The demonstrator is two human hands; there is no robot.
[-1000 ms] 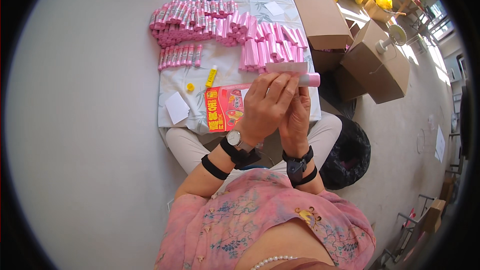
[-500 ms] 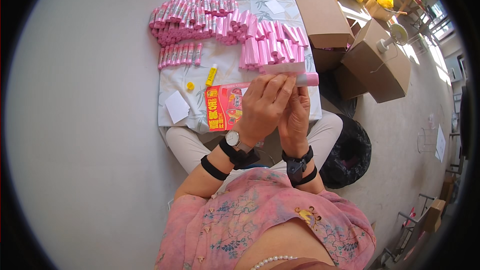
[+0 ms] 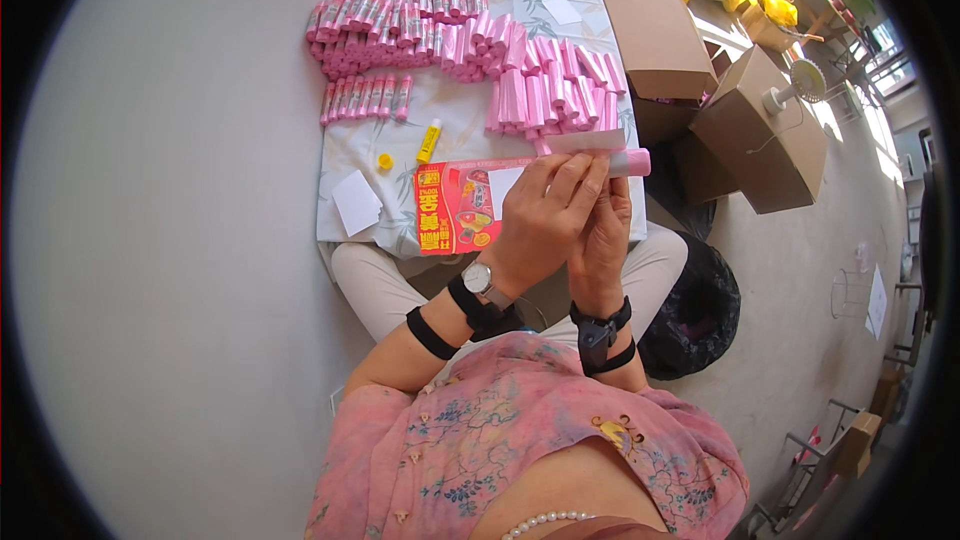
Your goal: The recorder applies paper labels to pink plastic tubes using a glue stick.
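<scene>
Over the front right of the table, both my hands are closed around a pink roll (image 3: 640, 162) with a grey-silver band; only its right end shows past the fingers. A pale paper strip (image 3: 590, 142) stands out along the roll's far side. My left hand (image 3: 545, 205) lies over the roll from the left, fingers bent together. My right hand (image 3: 603, 240) grips it from beneath, its fingers partly hidden behind the left. Left of the hands lies a red printed carton sheet (image 3: 445, 208) with a white paper slip (image 3: 503, 190) on it.
An uncapped yellow glue stick (image 3: 429, 142), its yellow cap (image 3: 385, 161) and white papers (image 3: 356, 203) lie to the left. Labelled pink rolls (image 3: 365, 98) and plain pink rolls (image 3: 515, 100) are piled farther back. Cardboard boxes (image 3: 760, 125) and a black bag (image 3: 690, 310) stand right.
The view has shifted slightly. My hands, still on the roll, sit a little farther right of the red sheet, and more of the white slip shows.
</scene>
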